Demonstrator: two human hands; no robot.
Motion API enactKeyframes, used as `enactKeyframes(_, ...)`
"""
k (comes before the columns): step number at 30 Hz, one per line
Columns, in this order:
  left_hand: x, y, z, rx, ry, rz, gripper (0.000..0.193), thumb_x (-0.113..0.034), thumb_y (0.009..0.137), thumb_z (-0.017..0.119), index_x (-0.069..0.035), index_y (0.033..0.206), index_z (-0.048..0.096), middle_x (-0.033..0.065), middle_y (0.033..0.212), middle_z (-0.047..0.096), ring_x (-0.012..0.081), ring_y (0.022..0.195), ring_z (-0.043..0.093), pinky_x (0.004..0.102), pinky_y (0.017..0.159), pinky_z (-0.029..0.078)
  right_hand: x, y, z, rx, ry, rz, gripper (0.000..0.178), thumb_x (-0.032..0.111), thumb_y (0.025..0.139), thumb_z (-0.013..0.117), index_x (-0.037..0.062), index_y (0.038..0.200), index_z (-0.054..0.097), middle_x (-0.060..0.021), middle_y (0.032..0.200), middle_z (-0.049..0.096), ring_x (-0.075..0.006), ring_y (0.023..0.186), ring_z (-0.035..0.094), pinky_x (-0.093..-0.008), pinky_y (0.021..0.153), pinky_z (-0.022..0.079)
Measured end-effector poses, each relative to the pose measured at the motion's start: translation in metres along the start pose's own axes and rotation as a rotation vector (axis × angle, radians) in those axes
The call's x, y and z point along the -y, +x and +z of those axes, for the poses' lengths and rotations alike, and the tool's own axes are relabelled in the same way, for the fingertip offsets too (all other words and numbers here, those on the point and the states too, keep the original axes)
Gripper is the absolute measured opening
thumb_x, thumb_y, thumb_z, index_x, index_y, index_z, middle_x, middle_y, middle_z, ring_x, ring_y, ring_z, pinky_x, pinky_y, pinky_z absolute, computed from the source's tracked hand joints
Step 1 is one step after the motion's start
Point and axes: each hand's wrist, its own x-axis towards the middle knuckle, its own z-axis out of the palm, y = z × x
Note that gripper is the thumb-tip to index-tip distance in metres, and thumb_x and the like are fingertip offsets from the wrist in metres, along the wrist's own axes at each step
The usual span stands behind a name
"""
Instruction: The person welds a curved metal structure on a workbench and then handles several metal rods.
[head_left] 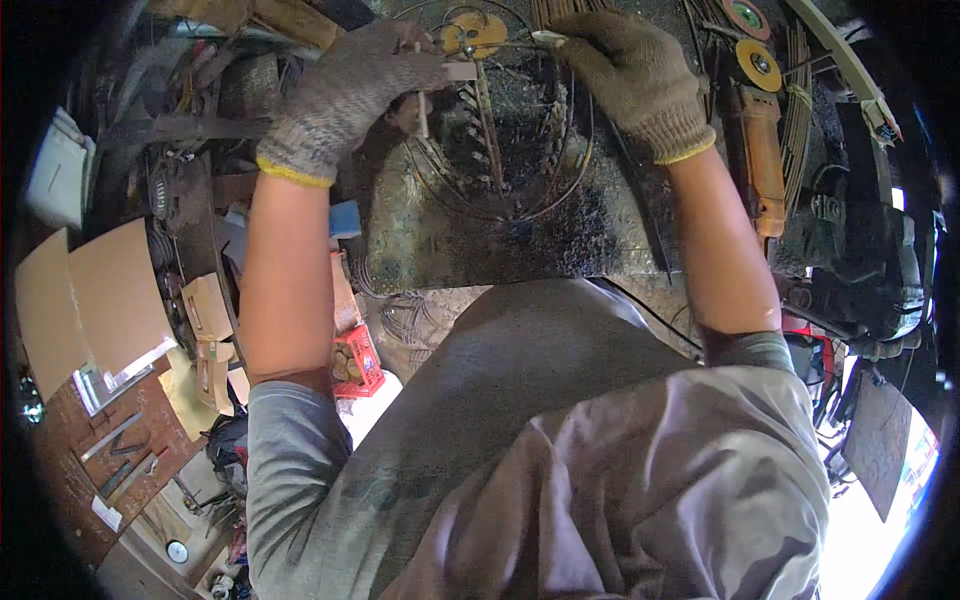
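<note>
Both hands wear grey knit gloves with yellow cuffs and reach over a dark, stained work surface [420, 235]. My left hand [365, 85] is closed, with a short flat metal strip [460, 71] jutting from its fingers; a thin rod [423, 115] hangs just below. My right hand [635, 75] is closed in a pinch, and a small pale piece [548, 38] shows at its fingertips. Between the hands lies a round wire frame [560, 200] with thin bars inside its ring. At its far side sits a yellow disc with holes [475, 35], partly behind wires.
An orange angle grinder [762, 160] with a yellow disc [758, 65] lies right of my right hand, beside bundled rods [797, 110]. A dark vise-like tool [860, 270] stands at the right. Cardboard [115, 290] and a red crate [360, 362] are lower left.
</note>
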Motion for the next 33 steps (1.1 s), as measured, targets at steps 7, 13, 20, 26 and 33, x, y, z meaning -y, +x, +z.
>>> enactKeyframes(7, -0.001, 0.008, 0.012, -0.014, 0.181, -0.025, 0.045, -0.042, 0.087, 0.072, -0.008, 0.117, 0.07, 0.0124, 0.119, 0.069, 0.0273, 0.112, 0.065, 0.038, 0.098, 0.049, -0.014, -0.016, 0.013, -0.038, -0.016, -0.126, 0.028, 0.032, 0.092, 0.066, 0.0185, 0.115, 0.075, -0.0184, 0.095, 0.073, -0.0392, 0.091, 0.07, -0.0488, 0.081, 0.057)
enactKeyframes(13, -0.002, 0.012, 0.016, -0.047, 0.344, -0.007, 0.038, -0.039, 0.09, 0.07, -0.007, 0.11, 0.07, 0.0112, 0.113, 0.068, 0.0262, 0.108, 0.065, 0.0383, 0.095, 0.049, -0.018, -0.02, 0.02, -0.067, 0.026, -0.113, 0.024, 0.03, 0.093, 0.067, 0.0181, 0.112, 0.075, -0.0172, 0.089, 0.072, -0.0389, 0.087, 0.071, -0.0493, 0.076, 0.057)
enactKeyframes(20, 0.003, 0.013, 0.018, -0.087, 0.138, 0.018, 0.028, -0.03, 0.087, 0.073, -0.006, 0.101, 0.07, 0.0067, 0.097, 0.069, 0.0189, 0.094, 0.065, 0.0336, 0.088, 0.049, -0.021, -0.018, 0.023, -0.081, 0.077, -0.16, 0.023, 0.025, 0.09, 0.072, 0.0168, 0.111, 0.074, -0.0173, 0.087, 0.072, -0.0392, 0.085, 0.07, -0.0498, 0.074, 0.056)
enactKeyframes(26, -0.002, 0.013, 0.017, -0.009, 0.082, -0.061, 0.026, -0.027, 0.086, 0.075, -0.006, 0.1, 0.071, 0.0044, 0.093, 0.067, 0.014, 0.09, 0.062, 0.0319, 0.085, 0.049, -0.024, -0.019, 0.025, -0.119, 0.133, -0.197, 0.02, 0.022, 0.089, 0.074, 0.0166, 0.109, 0.074, -0.0157, 0.087, 0.072, -0.0381, 0.083, 0.07, -0.0487, 0.072, 0.056)
enactKeyframes(33, 0.005, 0.014, 0.019, -0.05, 0.095, -0.045, 0.025, -0.025, 0.085, 0.076, -0.007, 0.102, 0.071, 0.0031, 0.094, 0.067, 0.0136, 0.089, 0.061, 0.0323, 0.083, 0.05, -0.017, -0.019, 0.02, -0.06, 0.132, -0.169, 0.02, 0.018, 0.091, 0.073, 0.0117, 0.111, 0.076, -0.0136, 0.09, 0.074, -0.0306, 0.084, 0.073, -0.04, 0.072, 0.057)
